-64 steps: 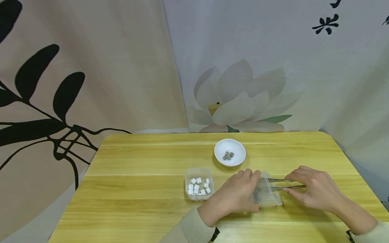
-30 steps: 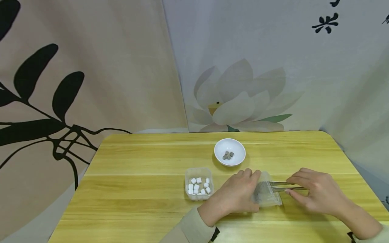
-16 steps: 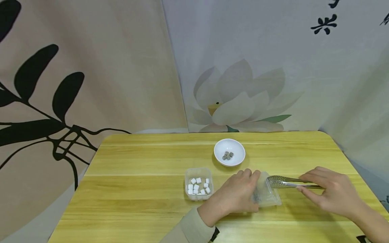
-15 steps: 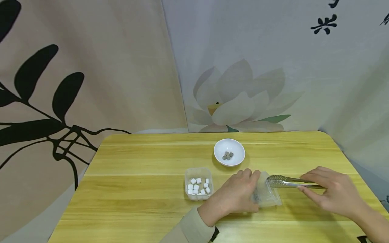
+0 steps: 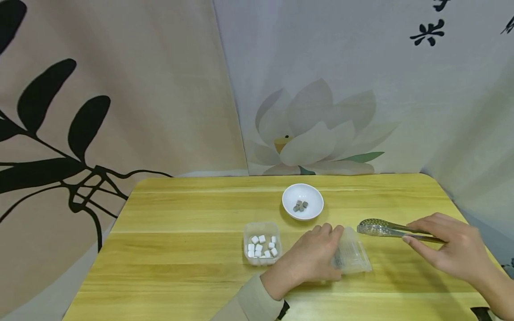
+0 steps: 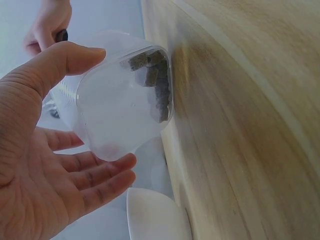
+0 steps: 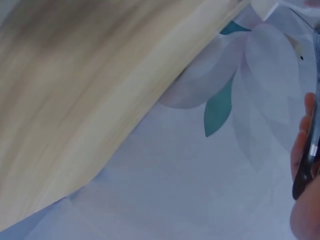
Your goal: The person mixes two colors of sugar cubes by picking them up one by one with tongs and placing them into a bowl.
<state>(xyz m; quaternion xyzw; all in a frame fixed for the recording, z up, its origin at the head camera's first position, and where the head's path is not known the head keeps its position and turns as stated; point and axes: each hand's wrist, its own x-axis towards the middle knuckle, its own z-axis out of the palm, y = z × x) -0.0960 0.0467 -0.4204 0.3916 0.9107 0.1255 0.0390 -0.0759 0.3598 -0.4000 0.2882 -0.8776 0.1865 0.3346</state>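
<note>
My left hand [image 5: 309, 256] grips a clear plastic container [image 5: 355, 256], tipped on its side with its mouth toward the right. In the left wrist view, the thumb and fingers span the container, and several grey-brown cubes [image 6: 151, 75] lie along its lower wall. My right hand [image 5: 455, 247] pinches metal tongs [image 5: 395, 232] by their handles. The tong tips are outside the container, just right of its mouth; whether they hold a cube cannot be told. At its edge the right wrist view catches the dark end of the tongs [image 7: 301, 182] and part of the hand.
Beyond the left hand stands a white bowl [image 5: 293, 196] with several grey cubes [image 5: 300, 206]. A clear plastic box [image 5: 263, 227] of several white cubes [image 5: 259, 247] sits left of the left hand. The wooden table [image 5: 180, 249] ends at a printed curtain [image 5: 180, 89].
My right hand has drawn the tongs out of the container, moving right, and their arms have come closer together. The left hand and the container have stayed in place.
</note>
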